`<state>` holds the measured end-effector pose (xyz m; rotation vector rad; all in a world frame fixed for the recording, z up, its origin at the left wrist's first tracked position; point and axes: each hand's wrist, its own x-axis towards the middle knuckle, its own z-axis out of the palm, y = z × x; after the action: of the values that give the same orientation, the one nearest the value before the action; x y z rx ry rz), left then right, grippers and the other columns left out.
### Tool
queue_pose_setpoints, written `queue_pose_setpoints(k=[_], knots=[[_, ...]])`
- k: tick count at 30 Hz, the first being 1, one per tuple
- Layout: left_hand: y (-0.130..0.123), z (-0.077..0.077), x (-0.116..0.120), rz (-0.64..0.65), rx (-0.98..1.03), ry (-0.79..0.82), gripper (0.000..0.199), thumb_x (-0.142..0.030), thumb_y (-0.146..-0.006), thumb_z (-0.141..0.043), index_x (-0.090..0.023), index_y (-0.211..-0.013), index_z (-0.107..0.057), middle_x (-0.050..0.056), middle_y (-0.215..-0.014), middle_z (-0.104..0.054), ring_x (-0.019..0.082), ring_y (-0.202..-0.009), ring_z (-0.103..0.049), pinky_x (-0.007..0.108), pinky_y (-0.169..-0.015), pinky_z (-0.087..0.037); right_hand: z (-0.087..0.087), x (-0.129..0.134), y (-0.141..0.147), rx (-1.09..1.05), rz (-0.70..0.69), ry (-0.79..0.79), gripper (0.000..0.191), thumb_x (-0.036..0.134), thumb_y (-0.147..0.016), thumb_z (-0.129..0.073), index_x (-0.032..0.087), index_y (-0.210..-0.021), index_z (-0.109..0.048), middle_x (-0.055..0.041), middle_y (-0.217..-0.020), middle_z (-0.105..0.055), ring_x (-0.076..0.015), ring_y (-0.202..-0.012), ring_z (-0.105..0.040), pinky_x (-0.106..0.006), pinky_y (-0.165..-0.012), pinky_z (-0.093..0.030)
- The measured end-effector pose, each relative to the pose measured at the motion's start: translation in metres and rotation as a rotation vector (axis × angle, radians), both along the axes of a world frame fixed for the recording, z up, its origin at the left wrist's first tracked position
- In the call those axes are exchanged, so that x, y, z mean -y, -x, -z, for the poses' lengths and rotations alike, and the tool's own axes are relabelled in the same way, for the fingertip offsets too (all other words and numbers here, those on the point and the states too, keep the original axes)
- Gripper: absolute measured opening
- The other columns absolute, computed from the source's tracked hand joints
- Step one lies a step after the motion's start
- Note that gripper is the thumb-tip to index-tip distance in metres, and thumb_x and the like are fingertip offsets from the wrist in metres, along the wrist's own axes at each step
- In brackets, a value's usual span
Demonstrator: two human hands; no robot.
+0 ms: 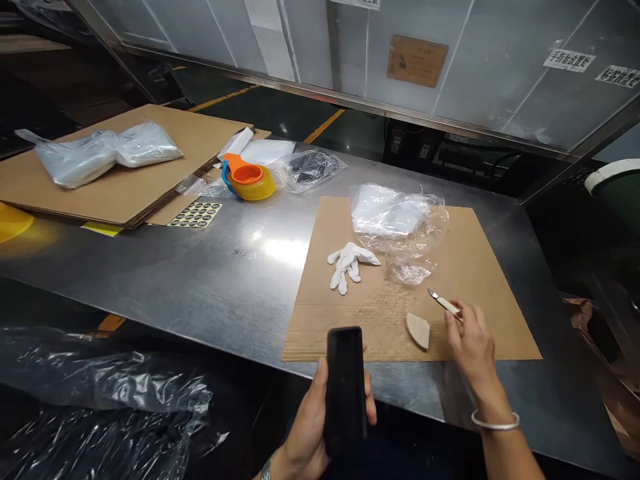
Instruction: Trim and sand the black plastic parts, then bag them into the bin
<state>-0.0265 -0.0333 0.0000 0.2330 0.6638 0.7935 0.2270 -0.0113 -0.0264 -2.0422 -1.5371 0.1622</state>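
My left hand [313, 413] is wrapped round a dark smartphone [345, 387], held upright in front of the table's near edge with its screen dark. In my right hand [473, 340] is a small knife [444, 303] with a pale handle, its blade pointing up and left over the cardboard sheet [480, 267]. Just left of these fingers lies a wedge-shaped, pale wooden-looking piece [418, 331], apart from the hand. A crumpled white glove [347, 263] rests farther left on the same sheet. Clear plastic bags [390, 210] with white contents lie behind it.
An orange and yellow tape dispenser [250, 179] stands on the metal table [240, 280]. Stacked cardboard [115, 180] at left carries filled plastic bags [145, 143]. Round stickers [197, 215] lie beside the stack. A metal panel [310, 40] rises above the table's back; black plastic [125, 393] is at lower left.
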Motion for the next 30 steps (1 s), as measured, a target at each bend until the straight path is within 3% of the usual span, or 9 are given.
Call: queue_pose_setpoints(k=[4,8,13,16,18,21,23,26,30], knots=[[0.001,-0.010,-0.016,-0.173,-0.038,0.014,0.056,-0.057,-0.084,-0.036,-0.013,-0.114,-0.055,0.005,-0.068,-0.058,0.014,-0.062,-0.052,0.027,-0.062,-0.044,0.019,-0.013,-0.041,0.191,-0.050,0.097,0.018,0.032,-0.079,-0.050,0.016,-0.082,-0.058,-0.0118,-0.080,-0.053,-0.0283,-0.079,-0.049,-0.045,-0.072,-0.039],[0.002,-0.013,-0.022,-0.249,-0.021,0.090,0.052,-0.054,-0.084,-0.041,-0.014,-0.113,-0.056,0.006,-0.071,-0.060,0.013,-0.060,-0.052,0.025,-0.058,-0.043,0.026,-0.009,-0.048,0.206,-0.075,0.117,0.019,0.031,-0.083,-0.042,0.018,-0.072,-0.051,-0.0100,-0.073,-0.051,-0.0262,-0.072,-0.050,-0.041,-0.066,-0.041],[0.001,-0.014,-0.023,-0.325,-0.017,0.147,0.047,-0.051,-0.083,-0.044,-0.013,-0.105,-0.061,0.007,-0.075,-0.061,0.013,-0.061,-0.054,0.024,-0.058,-0.045,0.003,0.022,-0.010,0.031,-0.112,0.116,0.026,0.036,-0.091,-0.034,0.018,-0.102,-0.049,-0.0072,-0.083,-0.059,-0.0186,-0.071,-0.059,-0.028,-0.059,-0.047],[0.000,-0.014,-0.023,-0.353,0.008,0.142,0.046,-0.050,-0.083,-0.044,-0.013,-0.104,-0.061,0.007,-0.075,-0.060,0.013,-0.061,-0.054,0.024,-0.058,-0.045,-0.017,0.045,0.027,-0.319,-0.267,0.153,0.032,0.032,-0.094,-0.032,0.020,-0.122,-0.040,-0.0042,-0.083,-0.063,-0.0132,-0.066,-0.062,-0.021,-0.057,-0.050],[0.000,-0.014,-0.023,-0.366,0.009,0.139,0.046,-0.050,-0.084,-0.043,-0.013,-0.104,-0.061,0.006,-0.074,-0.060,0.013,-0.060,-0.054,0.024,-0.057,-0.045,-0.028,0.056,0.049,-0.353,-0.418,0.154,0.034,0.029,-0.094,-0.034,0.021,-0.127,-0.039,-0.0050,-0.088,-0.065,-0.0130,-0.070,-0.064,-0.019,-0.060,-0.052],[0.002,-0.013,-0.022,-0.381,-0.005,0.126,0.047,-0.050,-0.084,-0.042,-0.013,-0.106,-0.060,0.006,-0.074,-0.060,0.013,-0.059,-0.054,0.024,-0.056,-0.045,-0.041,0.063,0.072,-0.152,-0.685,0.079,0.037,0.027,-0.092,-0.039,0.018,-0.128,-0.041,-0.0086,-0.099,-0.065,-0.0158,-0.083,-0.065,-0.021,-0.069,-0.053],[0.003,-0.013,-0.021,-0.404,-0.018,0.101,0.047,-0.051,-0.084,-0.042,-0.013,-0.107,-0.060,0.006,-0.074,-0.060,0.013,-0.061,-0.054,0.024,-0.056,-0.045,-0.046,0.063,0.082,-0.012,-0.806,-0.003,0.033,0.021,-0.092,-0.038,0.012,-0.124,-0.045,-0.0088,-0.086,-0.066,-0.0151,-0.073,-0.064,-0.021,-0.062,-0.052],[0.003,-0.014,-0.019,-0.446,-0.032,0.063,0.049,-0.052,-0.082,-0.044,-0.013,-0.108,-0.059,0.006,-0.074,-0.060,0.014,-0.062,-0.053,0.024,-0.058,-0.046,-0.048,0.063,0.093,0.197,-0.835,-0.106,0.029,0.012,-0.091,-0.035,0.006,-0.114,-0.052,-0.0032,-0.062,-0.057,-0.0117,-0.050,-0.054,-0.021,-0.044,-0.043],[0.004,-0.015,-0.018,-0.483,-0.048,0.027,0.050,-0.053,-0.079,-0.049,-0.013,-0.108,-0.059,0.005,-0.072,-0.059,0.014,-0.061,-0.052,0.024,-0.057,-0.045,-0.048,0.069,0.099,0.393,-0.790,-0.083,0.029,0.016,-0.091,-0.038,0.006,-0.111,-0.057,-0.0011,-0.060,-0.054,-0.0104,-0.047,-0.053,-0.022,-0.043,-0.040]])
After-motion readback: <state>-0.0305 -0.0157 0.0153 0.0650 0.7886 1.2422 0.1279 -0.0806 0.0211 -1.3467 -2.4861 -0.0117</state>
